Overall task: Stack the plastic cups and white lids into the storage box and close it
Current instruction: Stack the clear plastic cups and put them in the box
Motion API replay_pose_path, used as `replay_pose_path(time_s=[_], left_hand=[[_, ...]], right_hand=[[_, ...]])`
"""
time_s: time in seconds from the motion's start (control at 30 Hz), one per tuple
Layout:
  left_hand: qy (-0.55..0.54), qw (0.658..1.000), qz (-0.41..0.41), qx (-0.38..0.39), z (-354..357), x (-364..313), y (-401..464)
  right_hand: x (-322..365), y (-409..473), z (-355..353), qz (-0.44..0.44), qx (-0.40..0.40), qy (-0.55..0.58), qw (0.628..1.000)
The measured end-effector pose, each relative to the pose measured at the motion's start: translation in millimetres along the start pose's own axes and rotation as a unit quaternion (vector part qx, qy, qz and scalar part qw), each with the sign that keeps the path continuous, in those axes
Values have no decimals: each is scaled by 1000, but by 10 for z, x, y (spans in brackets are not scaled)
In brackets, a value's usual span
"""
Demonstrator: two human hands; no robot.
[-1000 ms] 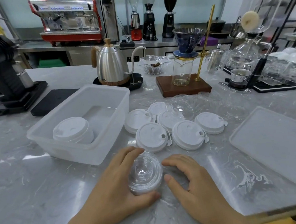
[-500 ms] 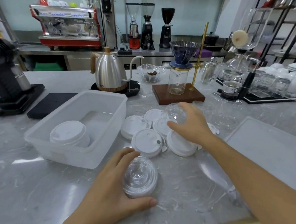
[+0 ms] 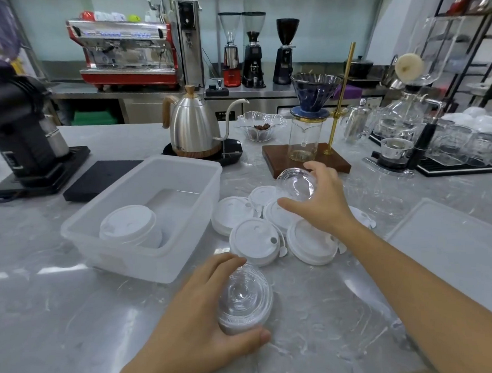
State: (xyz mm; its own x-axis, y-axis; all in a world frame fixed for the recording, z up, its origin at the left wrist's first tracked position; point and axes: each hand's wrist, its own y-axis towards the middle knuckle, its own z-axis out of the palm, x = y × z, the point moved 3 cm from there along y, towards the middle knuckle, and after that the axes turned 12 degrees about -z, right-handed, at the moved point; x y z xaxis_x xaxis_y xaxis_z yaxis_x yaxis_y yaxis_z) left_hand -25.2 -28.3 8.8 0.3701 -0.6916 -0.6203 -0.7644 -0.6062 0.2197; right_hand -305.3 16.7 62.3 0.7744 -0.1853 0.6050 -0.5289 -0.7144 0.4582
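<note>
My right hand point(image 3: 318, 201) grasps a clear cup point(image 3: 296, 182) above the white lids point(image 3: 254, 242), while my left hand point(image 3: 207, 314) holds the nested cups point(image 3: 244, 300) nearer me (storage box point(image 3: 145, 260) lies left of both).

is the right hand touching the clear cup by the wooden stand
Touching. The head view shows the right hand with its fingers curled over the clear cup, thumb below it and fingertips on its far rim, no gap visible.
</note>
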Motion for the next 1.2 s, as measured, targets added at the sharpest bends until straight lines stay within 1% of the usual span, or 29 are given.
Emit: replay_pose_path(time_s=[0.1,0.17,0.27,0.37,0.47,0.6,0.8,0.87,1.07,1.2], left_hand=[[10,1000,-1,7,11,-22,11],[-11,1000,-13,10,4,-22,7],[-72,996,-49,26,-9,2,19],[-139,988,-49,41,-6,11,43],[-161,985,-54,42,-21,5,29],[-169,983,-48,44,-23,30,20],[-172,984,4,38,-53,-57,67],[-169,985,11,37,-54,-62,71],[-150,988,10,25,-56,-36,44],[-138,990,0,17,-49,-25,19]], right_hand=[[223,-144,-76,-32,5,69,997],[416,-342,-90,-62,39,106,992],[666,-695,-84,-111,89,148,979],[795,-992,8,-152,166,142,964],[790,-1156,163,-175,223,111,952],[779,-1227,312,-201,242,85,945],[854,-1273,401,-229,255,98,934],[852,-1298,403,-222,258,103,935],[795,-1343,383,-139,277,126,942],[788,-1365,409,-115,277,137,944]])
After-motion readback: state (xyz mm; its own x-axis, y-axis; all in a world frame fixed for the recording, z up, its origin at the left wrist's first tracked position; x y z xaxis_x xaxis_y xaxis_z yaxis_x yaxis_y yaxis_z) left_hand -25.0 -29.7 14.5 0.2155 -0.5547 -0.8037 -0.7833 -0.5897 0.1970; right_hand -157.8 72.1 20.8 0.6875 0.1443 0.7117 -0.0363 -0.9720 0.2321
